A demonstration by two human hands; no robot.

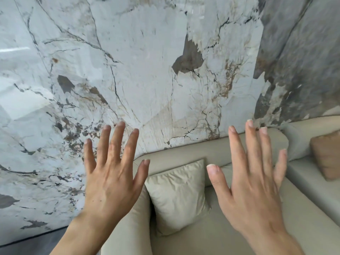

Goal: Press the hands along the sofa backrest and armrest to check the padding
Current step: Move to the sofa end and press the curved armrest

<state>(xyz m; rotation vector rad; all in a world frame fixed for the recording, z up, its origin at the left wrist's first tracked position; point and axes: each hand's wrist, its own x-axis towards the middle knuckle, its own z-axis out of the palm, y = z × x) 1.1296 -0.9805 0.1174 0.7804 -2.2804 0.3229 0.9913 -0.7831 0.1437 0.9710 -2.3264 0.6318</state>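
Hands are raised with backs to the camera, fingers spread wide and holding nothing: the left hand (110, 173) over the marble wall (128, 70) and the sofa's near-left armrest (132, 230), the right hand (252, 183) over the seat. Whether either touches the upholstery cannot be told. The beige sofa backrest (195, 150) runs along the far wall. A cream cushion (178, 197) leans in the corner between the hands; a brown cushion (327, 155) sits far right.

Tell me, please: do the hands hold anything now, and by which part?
Nothing is held. The left hand and the right hand are both open with fingers spread, raised in front of the sofa, gripping nothing.
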